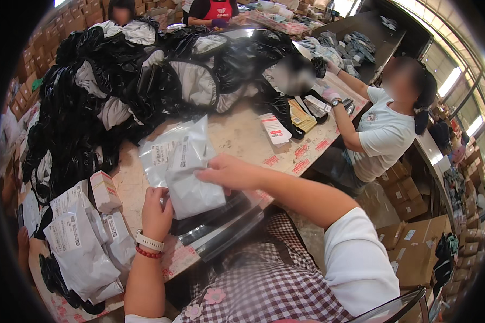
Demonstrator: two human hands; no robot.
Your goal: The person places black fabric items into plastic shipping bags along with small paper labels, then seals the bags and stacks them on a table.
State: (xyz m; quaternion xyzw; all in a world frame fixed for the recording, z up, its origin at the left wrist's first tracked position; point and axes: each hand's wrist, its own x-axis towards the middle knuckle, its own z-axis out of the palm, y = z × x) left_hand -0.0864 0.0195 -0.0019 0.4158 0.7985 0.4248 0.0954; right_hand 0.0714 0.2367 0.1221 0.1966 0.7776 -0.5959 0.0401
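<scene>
My right hand grips the right side of a filled white plastic bag that bears a printed label. My left hand is at the bag's lower left, its fingers curled; whether it pinches the plastic I cannot tell. Under and behind the bag lies a clear plastic bag with a label. Flat black and grey plastic bags lie at the table edge before me. Several filled white bags are stacked at the left, beside a small stack of white cards.
A large heap of black garments with pale linings covers the table's far side. White cards and yellow packets lie at the right on the wooden table. A gloved co-worker is at the right; other people are beyond the heap.
</scene>
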